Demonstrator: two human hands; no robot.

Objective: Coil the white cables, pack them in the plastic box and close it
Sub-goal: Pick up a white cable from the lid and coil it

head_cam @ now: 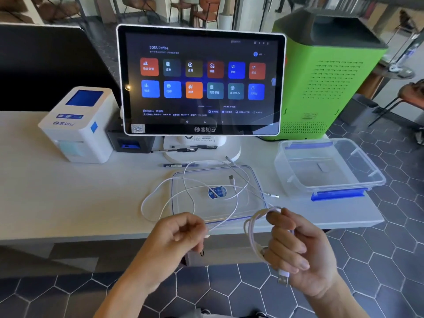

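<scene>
Loose white cables (190, 191) sprawl over the white table and across the clear box lid (250, 177), which lies flat with a blue sticker on it. My right hand (296, 251) grips a small coil of white cable (254, 235), its USB plug hanging below the fingers. My left hand (176, 239) pinches the free run of the same cable just in front of the table edge. The clear plastic box (298, 180) with blue clips stands open at the right, with nothing in it.
A touchscreen terminal (202, 81) stands behind the lid, a white label printer (78, 125) at the left and a green machine (321, 74) at the back right. A pen (181, 165) lies by the terminal's base. The table edge runs just ahead of my hands.
</scene>
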